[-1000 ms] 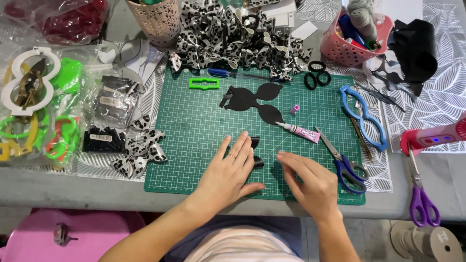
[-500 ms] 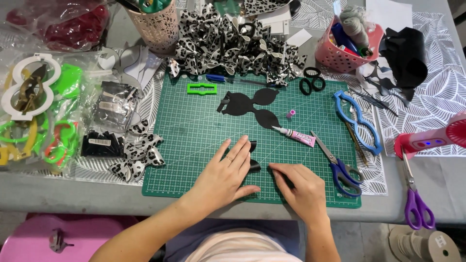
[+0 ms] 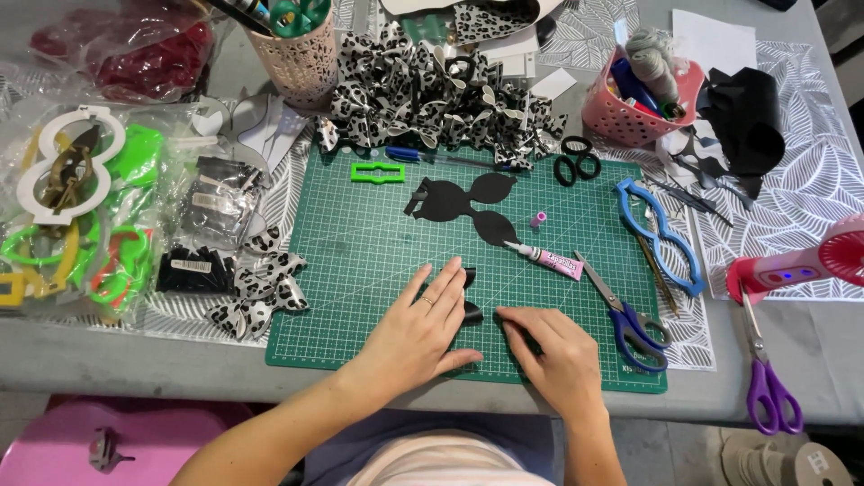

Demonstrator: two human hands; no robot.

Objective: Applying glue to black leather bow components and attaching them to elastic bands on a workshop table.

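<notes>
At the 9 o'clock edge of the surface [image 3: 810,360] lies a heap of plastic templates [image 3: 67,225] in bags, then loose leopard-print bows [image 3: 256,288] at the corner of the green cutting mat [image 3: 360,270].

The left hand [image 3: 423,328] lies flat with fingers spread, pressing on a small black folded piece [image 3: 470,295] that sits at the mat's 6 o'clock; its grip is open, holding nothing, only bearing down. Just to the right, the right hand [image 3: 553,360] rests palm down with its fingertips at the same piece; its grip is also flat and uncurled, though what lies under the palm is hidden.

At 12 o'clock of the hands lies a black bow-shaped cutout [image 3: 468,202], and beside it a glue tube [image 3: 553,262] with its pink cap [image 3: 538,219] off. I judge that the open nozzle, near the right hand, could smear the mat or a finger if nudged. The blue-handled scissors [image 3: 630,315] lie just beside the right hand and could be knocked.

Counted: two hands, one glue tube, one green template [image 3: 378,172] on the mat, one blue template [image 3: 661,234], three pairs of scissors on the surface (black [image 3: 576,165], blue, purple [image 3: 765,378]), one pink basket [image 3: 630,117], one pile of bows [image 3: 432,117] too dense to count.
</notes>
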